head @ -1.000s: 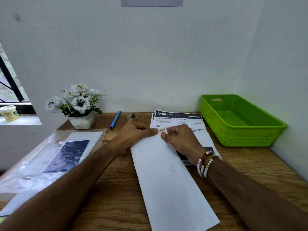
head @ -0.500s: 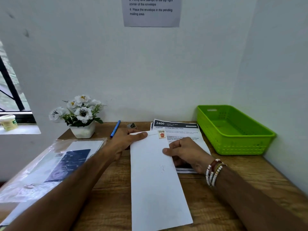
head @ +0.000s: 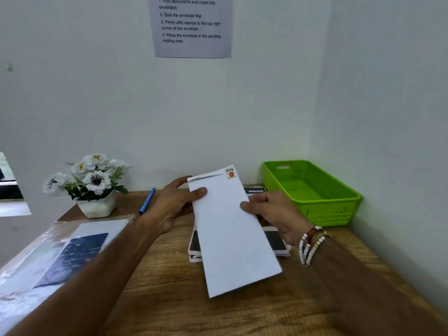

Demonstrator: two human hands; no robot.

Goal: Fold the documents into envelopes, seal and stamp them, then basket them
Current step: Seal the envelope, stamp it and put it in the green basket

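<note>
A long white envelope point(head: 230, 229) is lifted off the desk and tilted up toward me, with a small red stamp point(head: 230, 173) in its top right corner. My left hand point(head: 174, 204) grips its upper left edge, thumb on the front. My right hand point(head: 274, 214) holds its right edge, thumb on the front and fingers behind. Under the envelope lies a stack of printed documents point(head: 276, 241) on the wooden desk. The green basket point(head: 339, 202) stands at the back right, with nothing visible in it.
A white pot of artificial flowers point(head: 93, 185) and a blue pen point(head: 146, 200) stand at the back left. A clear plastic sleeve with papers point(head: 55, 251) covers the left of the desk. An instruction sheet point(head: 192, 25) hangs on the wall.
The envelope lay flat on the desk while both hands pressed at the stamp in its corner. Now both hands have raised it off the documents, and the view has tilted up.
</note>
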